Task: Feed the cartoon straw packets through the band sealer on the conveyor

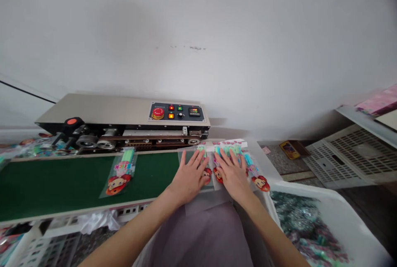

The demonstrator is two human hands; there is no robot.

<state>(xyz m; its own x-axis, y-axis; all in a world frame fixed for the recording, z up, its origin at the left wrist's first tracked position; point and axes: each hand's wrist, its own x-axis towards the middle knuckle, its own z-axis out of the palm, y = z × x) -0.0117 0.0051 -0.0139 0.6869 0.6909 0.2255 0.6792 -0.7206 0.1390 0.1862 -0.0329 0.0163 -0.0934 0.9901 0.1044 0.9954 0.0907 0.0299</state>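
My left hand (189, 176) lies flat, fingers spread, on a clear packet with a cartoon face (206, 171) at the right end of the green conveyor belt (62, 184). My right hand (233, 174) lies flat, fingers apart, on a small pile of the same packets (254, 169) just right of the belt. Another packet (119, 172) rides on the belt further left, under the sealing machine (124, 120) with its control panel (176, 112).
A white bin (325, 209) with several packets stands at the lower right. White slatted crates (350, 155) lie on the floor at right, and another crate (46, 242) sits below the belt. More packets pile up at the far left. A white wall rises behind the machine.
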